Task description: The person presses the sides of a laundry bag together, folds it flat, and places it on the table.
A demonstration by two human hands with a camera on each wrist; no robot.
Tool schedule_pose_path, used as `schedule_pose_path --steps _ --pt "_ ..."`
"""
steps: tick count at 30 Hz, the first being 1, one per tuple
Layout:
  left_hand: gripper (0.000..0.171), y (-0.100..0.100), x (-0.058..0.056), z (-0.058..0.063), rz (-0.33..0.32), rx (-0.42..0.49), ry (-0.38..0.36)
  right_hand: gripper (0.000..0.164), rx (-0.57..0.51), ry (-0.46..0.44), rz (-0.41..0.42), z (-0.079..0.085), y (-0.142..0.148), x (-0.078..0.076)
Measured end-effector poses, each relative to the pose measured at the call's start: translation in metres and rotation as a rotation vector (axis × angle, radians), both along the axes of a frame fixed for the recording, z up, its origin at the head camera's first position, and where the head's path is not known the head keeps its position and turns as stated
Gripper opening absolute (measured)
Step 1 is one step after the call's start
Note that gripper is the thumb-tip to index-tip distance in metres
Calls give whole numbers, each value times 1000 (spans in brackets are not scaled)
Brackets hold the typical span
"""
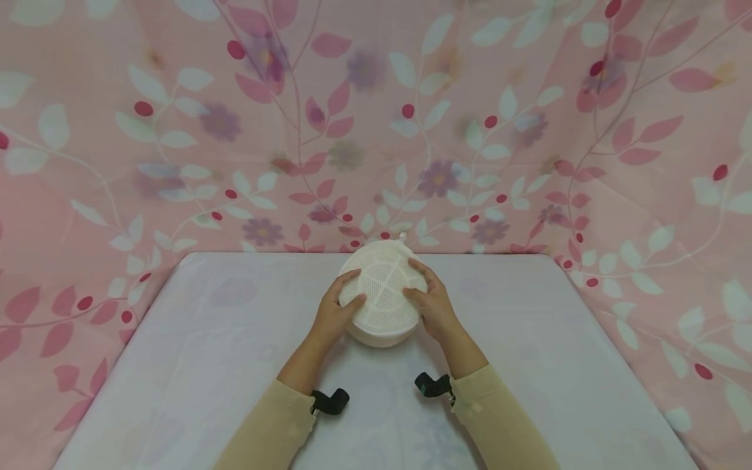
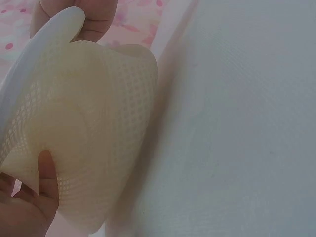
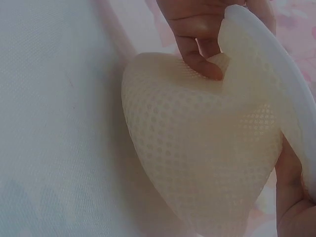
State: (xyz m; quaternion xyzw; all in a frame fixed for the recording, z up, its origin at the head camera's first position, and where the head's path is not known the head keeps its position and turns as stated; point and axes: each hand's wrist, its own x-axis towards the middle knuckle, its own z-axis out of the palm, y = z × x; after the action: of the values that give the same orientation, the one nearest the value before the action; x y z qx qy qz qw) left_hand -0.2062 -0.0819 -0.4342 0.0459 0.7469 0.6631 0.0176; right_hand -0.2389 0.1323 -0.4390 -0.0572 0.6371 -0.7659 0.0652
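A round, cream-white mesh laundry bag [image 1: 384, 303] is held up over the middle of the table, its flat ribbed face toward me. My left hand [image 1: 336, 313] grips its left side, thumb on the face. On the right side, my right hand [image 1: 437, 307] grips it the same way. A small pale tab [image 1: 402, 235] sticks up from the bag's upper edge. In the left wrist view, the soft mesh body [image 2: 98, 123] bulges below a stiff white rim [image 2: 37, 52]. Dents and folds in the mesh [image 3: 197, 143] show in the right wrist view.
A white-covered table [image 1: 235, 365] with faint prints lies under the hands. Behind it and at both sides hangs a pink floral cloth [image 1: 376, 130]. Black wrist-worn devices [image 1: 331, 401] sit at the beige sleeves [image 1: 270, 424].
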Motion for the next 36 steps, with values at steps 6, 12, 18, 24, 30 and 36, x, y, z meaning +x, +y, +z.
schedule_pose_path --steps 6,12,18,24,30,36 --pt "54 -1 -2 -4 -9 57 7 62 13 -11 -19 2 -1 2" --pt "58 -4 -13 -24 0 136 61 62 -16 -21 7 4 0 2" --pt "59 -4 -17 -31 0 84 71 62 -33 -17 44 2 1 0" --pt "57 -5 -9 -16 21 44 5 62 -21 -25 67 0 1 -1" --pt "67 -1 -5 -11 84 -19 24 61 9 -24 74 -2 1 -1" --pt "70 1 -7 -11 140 -11 56 60 1 -18 83 -2 -1 -1"
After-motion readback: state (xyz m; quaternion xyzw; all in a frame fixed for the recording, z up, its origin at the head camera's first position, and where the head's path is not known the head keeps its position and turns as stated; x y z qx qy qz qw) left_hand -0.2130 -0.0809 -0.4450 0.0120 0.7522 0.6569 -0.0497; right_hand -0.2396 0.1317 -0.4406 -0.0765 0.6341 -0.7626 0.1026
